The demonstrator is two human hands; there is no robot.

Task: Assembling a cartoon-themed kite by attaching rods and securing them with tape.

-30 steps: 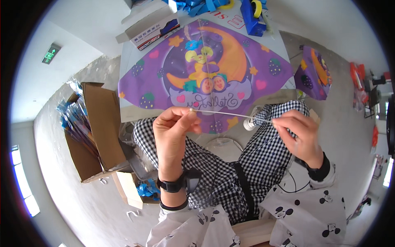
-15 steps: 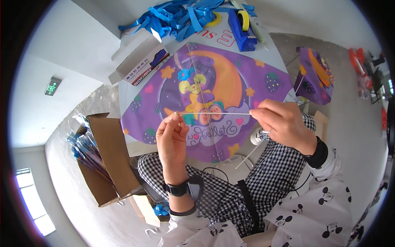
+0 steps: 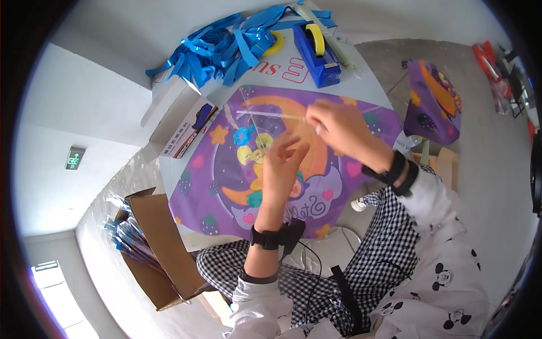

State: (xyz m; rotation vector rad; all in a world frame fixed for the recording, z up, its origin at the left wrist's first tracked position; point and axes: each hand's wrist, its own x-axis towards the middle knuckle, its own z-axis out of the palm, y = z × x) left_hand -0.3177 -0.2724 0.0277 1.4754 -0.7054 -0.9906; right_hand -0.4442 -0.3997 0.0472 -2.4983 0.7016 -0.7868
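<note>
A purple kite (image 3: 226, 186) with a cartoon moon print lies flat on the white table (image 3: 367, 85). My right hand (image 3: 341, 130) pinches a thin pale rod (image 3: 271, 115), which runs leftward across the upper part of the kite. My left hand (image 3: 284, 169) hovers over the middle of the kite just below the rod, fingers apart and holding nothing. Both wrists wear black bands. My checked trousers show below the table edge.
At the table's far end are a blue tape dispenser (image 3: 316, 51), a yellow tape roll (image 3: 276, 40) and a heap of blue ribbon strips (image 3: 220, 51). A white carton (image 3: 175, 121) sits left of the kite. An open cardboard box (image 3: 155, 248) stands on the floor at left, another purple kite (image 3: 435, 101) at right.
My head has tilted down, so the kite now fills the middle. My right hand carried the rod up onto the kite. My left hand let go of it and dropped below.
</note>
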